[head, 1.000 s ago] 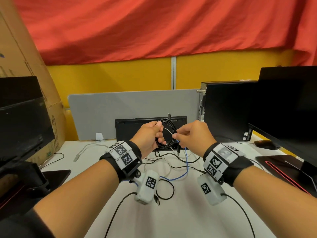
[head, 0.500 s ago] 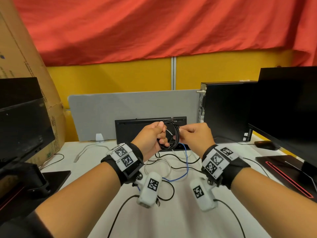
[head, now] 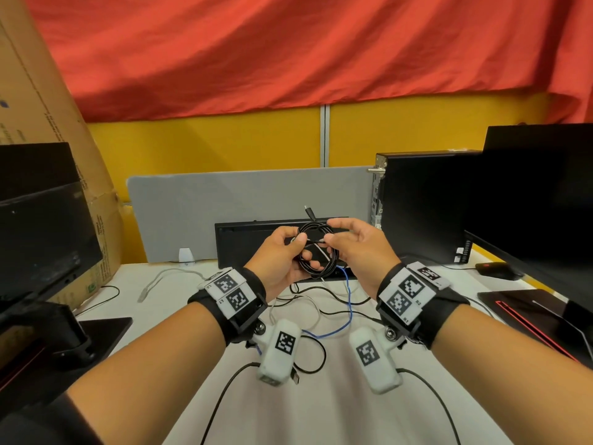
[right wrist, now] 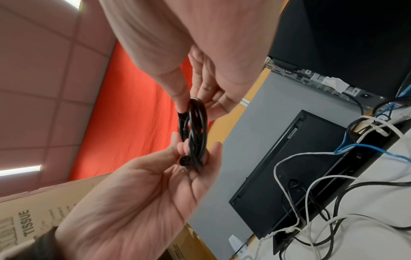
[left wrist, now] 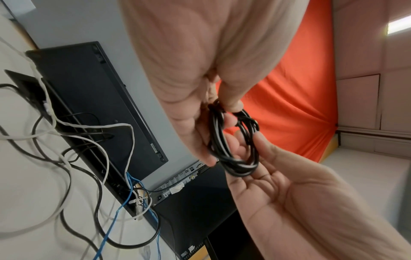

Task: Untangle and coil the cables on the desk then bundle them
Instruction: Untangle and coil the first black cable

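Both hands hold a small black cable coil point(head: 316, 252) up above the table point(head: 321, 412): the left hand point(head: 282, 261) grips one side, the right hand point(head: 356, 252) pinches the other. Beneath them lie loose cables, white point(head: 313, 313), blue point(head: 348, 313) and black point(head: 324, 300), tangled in front of a black keyboard point(head: 244, 239) propped on edge. A computer tower point(head: 423, 203) stands to the right, a cardboard box point(head: 41, 123) to the left.

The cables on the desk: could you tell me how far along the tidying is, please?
Done: one black cable is wound into a coil. In hand: the left hand and right hand both hold that coil above the desk. Left: the white cable, blue cable and other black ones lie loose, unbundled.
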A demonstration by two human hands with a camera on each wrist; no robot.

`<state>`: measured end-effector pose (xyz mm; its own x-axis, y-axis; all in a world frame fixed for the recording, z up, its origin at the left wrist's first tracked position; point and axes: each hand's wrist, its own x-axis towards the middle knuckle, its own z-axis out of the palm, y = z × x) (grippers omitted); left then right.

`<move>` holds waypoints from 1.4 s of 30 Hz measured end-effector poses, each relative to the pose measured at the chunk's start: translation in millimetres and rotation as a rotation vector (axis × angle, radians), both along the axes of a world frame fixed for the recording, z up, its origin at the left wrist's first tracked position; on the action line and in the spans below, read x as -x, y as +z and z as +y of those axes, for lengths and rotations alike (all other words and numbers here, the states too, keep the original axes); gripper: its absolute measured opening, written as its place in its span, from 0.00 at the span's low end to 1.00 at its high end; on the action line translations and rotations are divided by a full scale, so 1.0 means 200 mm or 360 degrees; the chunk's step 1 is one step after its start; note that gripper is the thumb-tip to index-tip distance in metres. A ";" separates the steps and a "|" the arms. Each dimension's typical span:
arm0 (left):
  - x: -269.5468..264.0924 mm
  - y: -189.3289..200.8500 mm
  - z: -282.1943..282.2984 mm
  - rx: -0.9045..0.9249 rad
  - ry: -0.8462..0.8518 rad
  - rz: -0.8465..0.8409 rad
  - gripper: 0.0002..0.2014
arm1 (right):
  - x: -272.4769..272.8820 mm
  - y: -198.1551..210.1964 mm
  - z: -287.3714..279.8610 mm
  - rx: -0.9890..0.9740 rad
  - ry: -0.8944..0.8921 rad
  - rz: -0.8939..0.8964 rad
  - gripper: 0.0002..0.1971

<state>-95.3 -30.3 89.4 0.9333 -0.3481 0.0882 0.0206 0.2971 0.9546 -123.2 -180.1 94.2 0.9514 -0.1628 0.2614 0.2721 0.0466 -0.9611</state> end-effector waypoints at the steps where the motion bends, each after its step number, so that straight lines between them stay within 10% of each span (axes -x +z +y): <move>1: 0.00 0.00 0.01 -0.0018 -0.0009 -0.0011 0.11 | 0.00 0.00 0.00 -0.0008 0.0023 -0.0005 0.14; 30: -0.01 0.03 0.09 -0.0151 -0.0306 -0.0177 0.19 | 0.02 0.05 0.03 -0.0773 0.0391 0.0258 0.12; 42: -0.05 0.00 0.23 -0.0458 0.0014 -0.0170 0.15 | -0.02 0.03 0.05 0.0589 0.0248 0.0265 0.09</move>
<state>-84.8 15.6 90.1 0.9272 -0.3648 0.0847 -0.0856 0.0138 0.9962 -118.8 -170.2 100.1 0.9913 0.0622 0.1162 0.1291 -0.2813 -0.9509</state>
